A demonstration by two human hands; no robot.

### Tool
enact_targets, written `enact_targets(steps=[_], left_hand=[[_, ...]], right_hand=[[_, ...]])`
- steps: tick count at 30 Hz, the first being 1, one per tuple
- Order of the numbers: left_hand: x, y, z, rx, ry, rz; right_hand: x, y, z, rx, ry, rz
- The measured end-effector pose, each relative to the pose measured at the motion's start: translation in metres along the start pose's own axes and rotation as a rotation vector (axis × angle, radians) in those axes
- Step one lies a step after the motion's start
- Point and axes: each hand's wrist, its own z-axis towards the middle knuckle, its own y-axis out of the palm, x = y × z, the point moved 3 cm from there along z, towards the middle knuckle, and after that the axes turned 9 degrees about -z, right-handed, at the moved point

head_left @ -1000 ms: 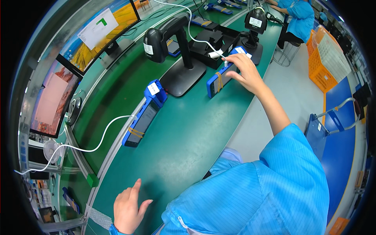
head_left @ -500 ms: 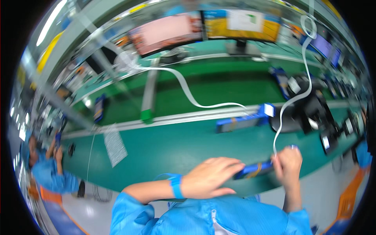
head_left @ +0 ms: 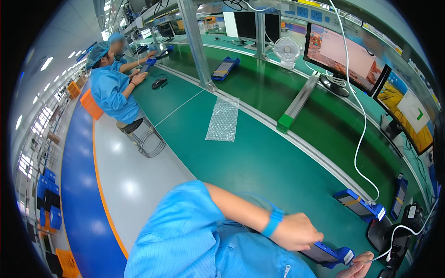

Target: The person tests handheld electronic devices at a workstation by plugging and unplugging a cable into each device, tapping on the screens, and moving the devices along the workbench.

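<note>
Blue-cased handheld device (head_left: 323, 254), dark screen showing, held before the person's body, over the green counter (head_left: 259, 162). The left hand (head_left: 296, 233) grips one end with curled fingers; the right hand (head_left: 359, 266), at the labelled other end, pinches a pale cable (head_left: 380, 256). Nearby, a second blue device (head_left: 359, 205) joins a white cable (head_left: 356, 162).

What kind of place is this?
It looks like a factory workshop, probably one that handles electronics. You can see a long green workbench, a co-worker sitting there in a blue coat and hair cover, and a blue handheld device by the person's left hand.
</note>
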Motion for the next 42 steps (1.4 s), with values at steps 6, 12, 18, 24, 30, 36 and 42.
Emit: enact_targets(steps=[6,12,18,24,30,36,42], left_hand=[[0.008,-0.115,-0.085,-0.012,-0.407,-0.229],[-0.031,-0.201,-0.154,0.646,-0.601,-0.243],[-0.172,-0.265,-0.137,1.02,-0.639,-0.322],[-0.288,-0.301,-0.087,1.225,-0.714,-0.582],[-0.358,-0.323,-0.113,1.417,-0.811,0.241],[-0.274,-0.249,-0.112,1.194,-0.323,0.569],[-0.217,-0.188,-0.127,1.083,-0.398,0.489]], right_hand=[[0.035,-0.011,0.001,-0.002,-0.102,-0.18],[0.064,0.013,-0.028,-0.162,-0.133,-0.227],[0.048,0.049,-0.027,-0.359,-0.305,-0.101],[0.059,0.053,-0.026,-0.345,-0.13,-0.181],[0.055,0.061,-0.02,-0.382,-0.185,-0.188],[0.059,0.076,-0.007,-0.446,-0.189,-0.157],[0.062,0.125,0.019,-0.552,-0.415,0.177]])
